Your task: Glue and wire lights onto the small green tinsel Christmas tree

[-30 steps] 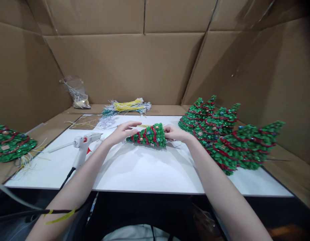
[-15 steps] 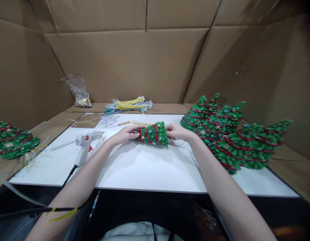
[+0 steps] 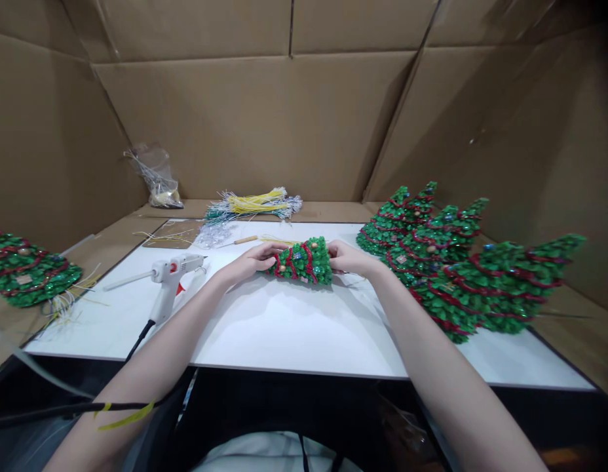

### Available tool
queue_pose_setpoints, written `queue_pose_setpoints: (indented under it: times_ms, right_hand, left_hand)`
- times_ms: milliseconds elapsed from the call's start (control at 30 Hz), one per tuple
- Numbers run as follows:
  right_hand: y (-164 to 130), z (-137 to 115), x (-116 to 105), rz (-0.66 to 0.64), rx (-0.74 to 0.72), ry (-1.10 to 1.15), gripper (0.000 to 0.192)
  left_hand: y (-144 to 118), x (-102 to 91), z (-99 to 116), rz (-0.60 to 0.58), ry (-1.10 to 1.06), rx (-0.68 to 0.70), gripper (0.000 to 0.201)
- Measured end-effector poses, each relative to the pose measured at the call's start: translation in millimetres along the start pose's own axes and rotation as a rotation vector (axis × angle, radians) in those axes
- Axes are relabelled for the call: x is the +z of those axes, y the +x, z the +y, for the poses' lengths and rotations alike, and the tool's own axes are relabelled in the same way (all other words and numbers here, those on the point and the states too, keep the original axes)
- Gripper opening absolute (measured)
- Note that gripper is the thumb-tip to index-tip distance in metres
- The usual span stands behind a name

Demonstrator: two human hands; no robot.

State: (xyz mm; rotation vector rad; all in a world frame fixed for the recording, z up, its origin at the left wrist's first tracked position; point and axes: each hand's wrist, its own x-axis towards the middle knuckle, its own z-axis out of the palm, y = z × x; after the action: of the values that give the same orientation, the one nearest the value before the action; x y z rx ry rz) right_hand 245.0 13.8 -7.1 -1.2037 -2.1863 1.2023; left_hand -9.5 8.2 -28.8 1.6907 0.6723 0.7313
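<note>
On a white work board point(image 3: 294, 334) inside a cardboard enclosure, a small green tree ornament point(image 3: 303, 261) wound with red garland is held on its side between two bare hands. Its pointed end is gripped by the left hand point(image 3: 252, 260), fingers curled around the tip, while its wide base is clasped by the right hand point(image 3: 347, 257). A white glue gun point(image 3: 169, 278) is seen lying on the board just left of the left forearm. Three finished trees point(image 3: 446, 262) are lined up along the right edge, another point(image 3: 26, 275) is set at far left, and bundled yellow wires point(image 3: 252, 204) are piled behind.
</note>
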Motion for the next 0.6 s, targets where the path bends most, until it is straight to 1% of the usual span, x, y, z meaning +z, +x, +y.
queue_pose_setpoints:
  times_ms: [167,400,500,600]
  right_hand:
    - [2.4,4.0,0.8,0.028,-0.001,-0.005,0.014]
    - [2.1,2.9,3.0,0.065,0.0,0.047,0.016]
    - [2.2,3.0,3.4,0.07,0.005,0.077,0.019]
    - [3.1,5.7,3.0,0.077,0.003,0.085,0.016]
  left_hand:
    - [0.5,-0.4,-4.6,0.014,0.008,-0.011,0.04]
    - [-2.0,2.4,-0.9,0.016,0.087,0.007,0.041]
    - [-1.8,3.1,-2.8,0.021,0.077,0.012,0.043]
    - [-0.6,3.9,-5.1,0.024,0.049,0.019,0.044]
